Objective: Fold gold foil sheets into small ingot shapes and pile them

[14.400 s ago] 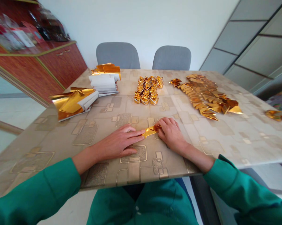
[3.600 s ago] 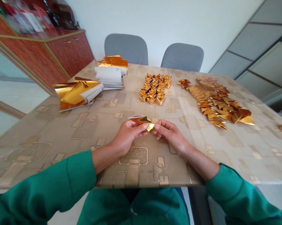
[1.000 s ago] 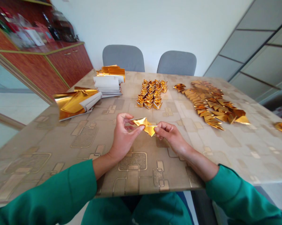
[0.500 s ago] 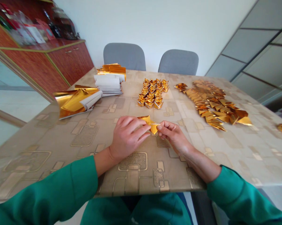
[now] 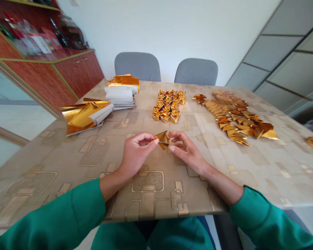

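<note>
Between my hands, above the near middle of the table, is a small folded piece of gold foil paper with pointed ends. My left hand pinches its left corner between thumb and fingers. My right hand is beside its right end, fingers curved and thumb apart; whether a fingertip touches the paper is hard to see. Beyond my hands stand several folded gold paper ingots in close rows.
A patterned cloth covers the table. At left lie gold foil sheets and a white-backed paper stack. Flat folded gold pieces spread over the right side. Two grey chairs stand behind, a red-brown cabinet at left.
The gold paper has turned and opened somewhat between my hands. My right fingers have loosened from their pinch and spread, while my left hand now pinches its left corner.
</note>
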